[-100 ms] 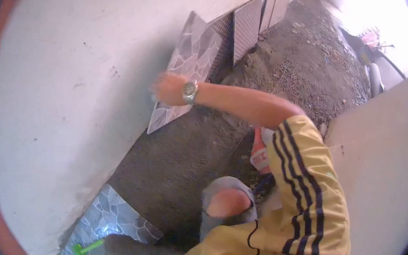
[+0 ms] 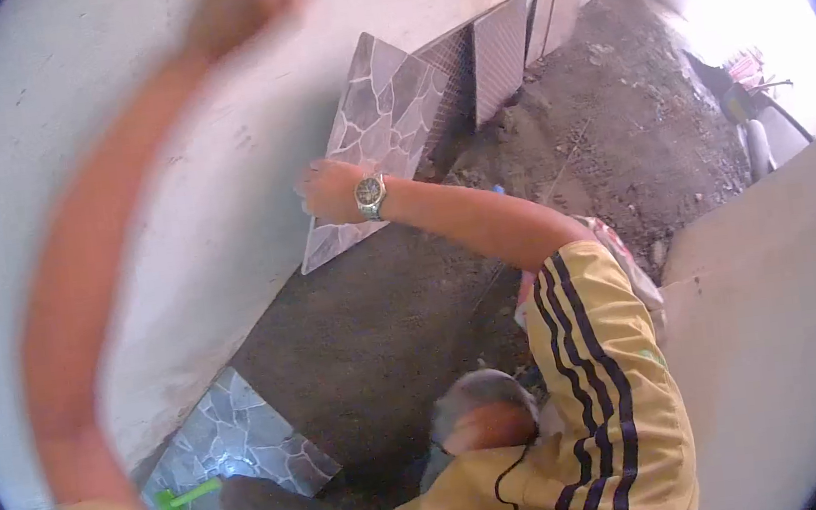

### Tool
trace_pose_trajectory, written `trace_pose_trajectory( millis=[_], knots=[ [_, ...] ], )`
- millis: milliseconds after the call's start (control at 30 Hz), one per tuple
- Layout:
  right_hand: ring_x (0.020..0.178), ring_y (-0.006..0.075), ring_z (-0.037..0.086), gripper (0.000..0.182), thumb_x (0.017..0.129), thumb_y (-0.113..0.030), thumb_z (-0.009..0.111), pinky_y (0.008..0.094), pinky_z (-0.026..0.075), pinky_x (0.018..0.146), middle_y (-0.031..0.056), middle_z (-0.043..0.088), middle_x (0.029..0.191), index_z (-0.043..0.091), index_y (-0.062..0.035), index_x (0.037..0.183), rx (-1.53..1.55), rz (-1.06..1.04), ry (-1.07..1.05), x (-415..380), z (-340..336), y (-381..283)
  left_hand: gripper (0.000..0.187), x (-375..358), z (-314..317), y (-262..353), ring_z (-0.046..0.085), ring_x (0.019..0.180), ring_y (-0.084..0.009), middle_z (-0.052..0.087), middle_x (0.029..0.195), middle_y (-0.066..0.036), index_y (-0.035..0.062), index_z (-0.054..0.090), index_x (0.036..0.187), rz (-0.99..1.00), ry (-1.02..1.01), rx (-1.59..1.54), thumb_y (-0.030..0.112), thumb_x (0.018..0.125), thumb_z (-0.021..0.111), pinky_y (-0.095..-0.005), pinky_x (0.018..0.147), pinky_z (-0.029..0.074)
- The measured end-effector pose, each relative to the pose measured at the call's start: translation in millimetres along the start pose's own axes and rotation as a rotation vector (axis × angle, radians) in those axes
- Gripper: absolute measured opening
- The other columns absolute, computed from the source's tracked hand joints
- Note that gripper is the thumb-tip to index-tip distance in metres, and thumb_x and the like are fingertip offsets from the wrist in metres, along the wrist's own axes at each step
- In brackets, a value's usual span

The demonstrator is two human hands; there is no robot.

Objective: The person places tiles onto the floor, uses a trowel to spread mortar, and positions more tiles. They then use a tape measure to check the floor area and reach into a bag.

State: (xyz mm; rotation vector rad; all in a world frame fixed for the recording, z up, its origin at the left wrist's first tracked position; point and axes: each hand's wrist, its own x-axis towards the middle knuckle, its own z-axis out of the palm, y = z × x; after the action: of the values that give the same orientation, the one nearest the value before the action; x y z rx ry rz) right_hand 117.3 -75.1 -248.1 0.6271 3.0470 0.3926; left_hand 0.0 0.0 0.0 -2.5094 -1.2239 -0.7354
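Observation:
My right hand (image 2: 333, 191), with a steel watch (image 2: 370, 193) on its wrist, grips the left edge of a stone-patterned floor tile (image 2: 376, 107). That grey tile is tilted, its upper part close to the wall and a lower corner down near the dirt. Raised high in front of the wall, my left hand (image 2: 249, 6) is smeared by motion and partly cut off by the top of the view. On the floor at lower left lie tiles (image 2: 256, 423) of the same pattern, with a green mallet (image 2: 184, 497) on them beside my leg.
More tiles (image 2: 501, 53) lean along the white wall (image 2: 132, 45) behind the gripped one. Bare, rough dirt (image 2: 375, 319) covers the floor between. A sack (image 2: 624, 250) shows partly behind my right arm. Tools (image 2: 748, 100) stand by the bright opening at far right.
My left arm has swung up and inward from the left edge, bringing the hand into view at the top. My right hand stays at the tile, which has shifted slightly.

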Motion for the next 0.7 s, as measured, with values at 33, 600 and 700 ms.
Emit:
trace_pose_trajectory(
  millis=[33,600,700],
  knots=[
    [0.109,0.0263,0.055,0.018,0.076,-0.019,0.06,0.0405,0.045,0.094,0.0107,0.062,0.107,0.067,-0.0082,0.089,-0.03,-0.009,0.062,5.6,-3.2,-5.1,0.07,-50.7,40.4,26.4,0.05,0.117,-0.0343,0.049,0.129,-0.022,0.0104,0.037,0.139,-0.045,0.006,-0.13,0.036,0.082,0.068,-0.0408,0.098,0.041],
    [0.103,0.0378,0.057,0.027,0.08,-0.015,0.064,0.0441,0.045,0.092,0.02,0.064,0.103,0.062,0.0016,0.101,0.243,0.863,1.045,-206.7,-35.3,-67.3,0.016,-226.4,83.8,157.6,0.051,0.06,-0.007,0.063,0.066,-0.003,0.0015,0.067,0.089,-0.557,0.493,-0.718,0.014,0.08,0.073,-0.0263,0.058,0.042],
    [0.103,0.0346,0.059,0.044,0.081,-0.027,0.069,0.0421,0.045,0.093,0.0183,0.064,0.107,0.058,-0.0017,0.115,-0.004,0.924,0.97,-221.8,-58.8,-44.2,0.019,-239.5,-1.6,153.8,0.054,0.064,-0.0065,0.066,0.071,0.0,0.0013,0.069,0.092,-0.554,0.313,-0.66,0.015,0.08,0.074,-0.0236,0.061,0.044]
  ],
)
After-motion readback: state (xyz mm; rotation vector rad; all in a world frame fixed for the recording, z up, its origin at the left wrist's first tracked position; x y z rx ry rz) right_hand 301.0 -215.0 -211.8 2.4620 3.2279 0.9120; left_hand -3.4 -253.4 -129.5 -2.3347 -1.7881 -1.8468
